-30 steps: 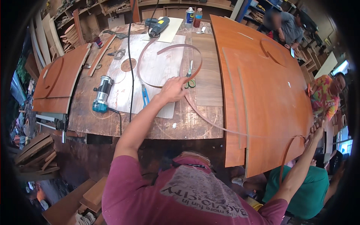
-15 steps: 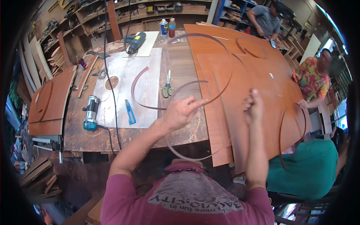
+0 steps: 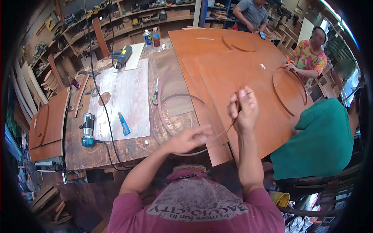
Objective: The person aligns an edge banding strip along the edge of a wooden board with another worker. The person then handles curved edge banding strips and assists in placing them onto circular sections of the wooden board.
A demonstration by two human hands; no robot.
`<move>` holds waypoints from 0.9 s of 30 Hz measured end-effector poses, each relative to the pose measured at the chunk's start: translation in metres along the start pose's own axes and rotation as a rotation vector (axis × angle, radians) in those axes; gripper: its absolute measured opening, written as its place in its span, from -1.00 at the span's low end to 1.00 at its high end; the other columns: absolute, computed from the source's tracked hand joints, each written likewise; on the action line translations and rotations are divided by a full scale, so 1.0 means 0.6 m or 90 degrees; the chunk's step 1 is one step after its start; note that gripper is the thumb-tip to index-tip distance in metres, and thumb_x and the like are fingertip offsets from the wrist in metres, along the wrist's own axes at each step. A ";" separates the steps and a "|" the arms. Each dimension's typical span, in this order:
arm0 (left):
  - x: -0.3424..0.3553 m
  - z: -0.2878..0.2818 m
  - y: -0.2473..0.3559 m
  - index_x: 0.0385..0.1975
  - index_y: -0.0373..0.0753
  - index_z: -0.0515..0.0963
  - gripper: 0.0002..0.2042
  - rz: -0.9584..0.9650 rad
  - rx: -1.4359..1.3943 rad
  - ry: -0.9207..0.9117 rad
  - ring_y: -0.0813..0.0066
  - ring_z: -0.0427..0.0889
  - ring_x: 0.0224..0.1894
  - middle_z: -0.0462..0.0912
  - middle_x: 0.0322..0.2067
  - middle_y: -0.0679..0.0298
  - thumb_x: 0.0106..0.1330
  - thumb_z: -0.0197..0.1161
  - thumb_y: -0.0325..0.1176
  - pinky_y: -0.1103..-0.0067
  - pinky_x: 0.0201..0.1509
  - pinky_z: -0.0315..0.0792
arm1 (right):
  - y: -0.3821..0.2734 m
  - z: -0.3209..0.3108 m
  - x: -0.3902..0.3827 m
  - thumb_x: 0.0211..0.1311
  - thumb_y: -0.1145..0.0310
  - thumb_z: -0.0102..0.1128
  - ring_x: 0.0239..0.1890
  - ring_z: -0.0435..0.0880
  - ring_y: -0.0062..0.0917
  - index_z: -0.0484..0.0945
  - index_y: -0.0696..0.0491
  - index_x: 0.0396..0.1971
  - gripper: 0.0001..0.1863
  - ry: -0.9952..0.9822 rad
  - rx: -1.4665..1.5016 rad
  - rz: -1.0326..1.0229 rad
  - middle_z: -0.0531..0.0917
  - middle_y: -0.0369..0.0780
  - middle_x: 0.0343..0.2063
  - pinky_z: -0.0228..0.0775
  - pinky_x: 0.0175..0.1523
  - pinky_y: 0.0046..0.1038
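My right hand, raised over the orange wood panel, is closed on a thin brown edging strip. The strip curls in wide loops over the bench edge and panel. My left hand is motion-blurred lower beside those loops, fingers apart, with nothing visibly held. Behind the loops lie green-handled scissors. To the left, a blue utility knife rests on a pale grey board. A trim router sits by that board's edge, and a heat gun lies further back.
Co-workers in grey, tie-dye and green surround the orange panel's right side; another strip curls there. Black cords cross the scarred bench. A can and bottle stand behind. More panels are left.
Both hands have come in from the spread position: my right moved left and closed on the strip, my left moved lower and opened. The strip's loops shifted toward me. The view swung.
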State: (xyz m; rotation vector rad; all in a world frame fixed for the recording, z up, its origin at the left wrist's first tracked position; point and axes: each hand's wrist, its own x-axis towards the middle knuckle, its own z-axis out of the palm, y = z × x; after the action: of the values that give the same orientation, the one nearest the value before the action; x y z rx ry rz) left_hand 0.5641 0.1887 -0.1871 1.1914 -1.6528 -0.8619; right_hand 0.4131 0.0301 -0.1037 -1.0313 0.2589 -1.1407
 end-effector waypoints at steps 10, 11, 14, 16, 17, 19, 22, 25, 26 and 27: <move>0.145 -0.122 0.220 0.32 -0.37 0.13 -0.50 0.061 -0.439 0.496 0.20 0.65 -0.10 0.52 0.04 -0.06 0.57 -0.22 -0.11 0.38 -0.18 0.63 | 0.051 0.002 -0.218 0.41 0.37 0.12 -0.72 0.41 -0.75 0.34 0.23 0.11 -0.62 -0.144 -0.124 0.093 0.62 -0.21 -0.49 0.20 -0.66 -0.72; 0.141 -0.132 0.223 0.32 -0.37 0.13 -0.50 0.067 -0.426 0.504 0.20 0.65 -0.10 0.52 0.04 -0.06 0.57 -0.22 -0.11 0.38 -0.18 0.63 | 0.053 -0.008 -0.230 0.41 0.38 0.12 -0.69 0.44 -0.74 0.36 0.24 0.10 -0.63 -0.160 -0.134 0.118 0.62 -0.20 -0.47 0.23 -0.63 -0.71; 0.135 -0.133 0.204 0.30 -0.42 0.16 -0.54 0.051 -0.281 0.591 0.23 0.64 -0.20 0.55 -0.09 0.02 0.56 -0.20 -0.22 0.39 -0.22 0.63 | 0.063 -0.037 -0.253 0.41 0.38 0.12 -0.64 0.48 -0.73 0.39 0.25 0.07 -0.66 -0.158 -0.145 0.107 0.62 -0.21 -0.44 0.30 -0.57 -0.70; 0.133 -0.089 0.189 0.31 -0.41 0.16 -0.53 0.029 -0.312 0.592 0.24 0.64 -0.16 0.56 -0.07 0.01 0.56 -0.16 -0.21 0.40 -0.24 0.64 | 0.066 -0.050 -0.251 0.41 0.37 0.12 -0.56 0.53 -0.71 0.41 0.26 0.06 -0.66 -0.109 -0.130 0.065 0.61 -0.23 -0.42 0.38 -0.46 -0.67; 0.132 -0.062 0.180 0.33 -0.39 0.16 -0.52 0.005 -0.350 0.590 0.24 0.64 -0.13 0.56 -0.05 -0.01 0.55 -0.13 -0.21 0.42 -0.26 0.65 | 0.065 -0.056 -0.244 0.41 0.37 0.12 -0.56 0.53 -0.71 0.41 0.26 0.06 -0.66 -0.109 -0.125 0.067 0.61 -0.23 -0.42 0.38 -0.46 -0.67; 0.117 -0.010 0.170 0.33 -0.43 0.14 -0.50 -0.009 -0.379 0.563 0.23 0.64 -0.09 0.55 -0.02 -0.03 0.54 -0.09 -0.23 0.44 -0.20 0.65 | 0.058 -0.060 -0.224 0.41 0.35 0.12 -0.51 0.55 -0.69 0.41 0.27 0.06 -0.64 -0.126 -0.181 0.013 0.60 -0.25 -0.41 0.41 -0.41 -0.65; 0.103 0.050 0.159 0.31 -0.49 0.14 -0.51 0.023 -0.371 0.576 0.29 0.62 -0.06 0.54 0.03 -0.04 0.53 -0.07 -0.27 0.38 -0.03 0.60 | 0.038 -0.074 -0.207 0.40 0.37 0.13 -0.34 0.59 -0.67 0.42 0.27 0.05 -0.65 -0.098 -0.238 -0.030 0.62 -0.21 -0.35 0.45 -0.26 -0.62; 0.083 0.070 0.144 0.28 -0.47 0.21 -0.54 -0.026 -0.394 0.601 0.36 0.60 -0.08 0.57 0.02 0.00 0.55 -0.09 -0.25 0.42 0.00 0.57 | 0.028 -0.071 -0.202 0.34 0.42 0.18 -0.38 0.55 -0.66 0.49 0.26 -0.01 -0.70 -0.025 -0.196 -0.086 0.61 -0.19 -0.35 0.41 -0.31 -0.56; 0.082 0.074 0.144 0.28 -0.47 0.21 -0.54 -0.028 -0.396 0.604 0.36 0.60 -0.08 0.57 0.02 0.00 0.55 -0.09 -0.25 0.42 0.00 0.57 | 0.015 -0.070 -0.198 0.30 0.43 0.21 -0.44 0.52 -0.62 0.52 0.25 -0.03 -0.70 -0.085 -0.326 -0.142 0.58 -0.19 -0.40 0.37 -0.35 -0.53; 0.086 0.081 0.146 0.27 -0.48 0.23 -0.54 -0.028 -0.431 0.544 0.36 0.60 -0.10 0.58 -0.01 -0.01 0.55 -0.11 -0.24 0.43 0.00 0.54 | 0.005 -0.065 -0.195 0.26 0.45 0.25 -0.49 0.49 -0.59 0.54 0.25 -0.06 -0.71 -0.147 -0.456 -0.200 0.56 -0.18 -0.45 0.34 -0.39 -0.51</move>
State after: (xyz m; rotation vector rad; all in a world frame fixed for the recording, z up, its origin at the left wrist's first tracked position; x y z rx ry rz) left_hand 0.4828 0.1668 -0.1124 0.9056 -0.5718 -0.7000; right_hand 0.3379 0.1075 -0.1637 -1.8750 0.3396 -1.2196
